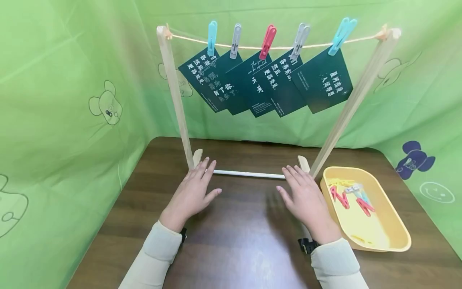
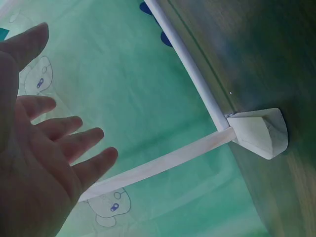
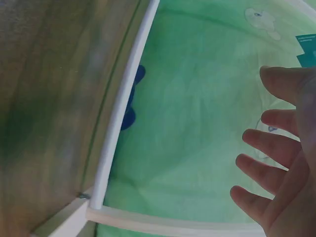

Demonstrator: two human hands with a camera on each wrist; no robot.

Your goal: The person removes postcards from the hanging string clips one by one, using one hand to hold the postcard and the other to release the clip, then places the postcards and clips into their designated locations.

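Pale wooden rack (image 1: 178, 100) on dark wood table (image 1: 231, 241) | I see left hand (image 1: 191, 194), right hand (image 1: 306, 200) flat, fingers spread, holding nothing | risk: a nudge against the base could topple it; dark green cards (image 1: 267, 82) swing.

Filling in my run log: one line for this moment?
left hand: open, flat | right hand: open, flat | cards: five pegged | tray: spare pegs

Rack (image 1: 249, 174) stands behind both hands (image 1: 191, 194); tray (image 1: 397, 224) lies right.

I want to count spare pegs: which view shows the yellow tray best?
The head view: the yellow tray sits whole at the table's right, red and pale clothespins inside. Neither wrist view shows the tray, only the rack's base rod and open fingers.
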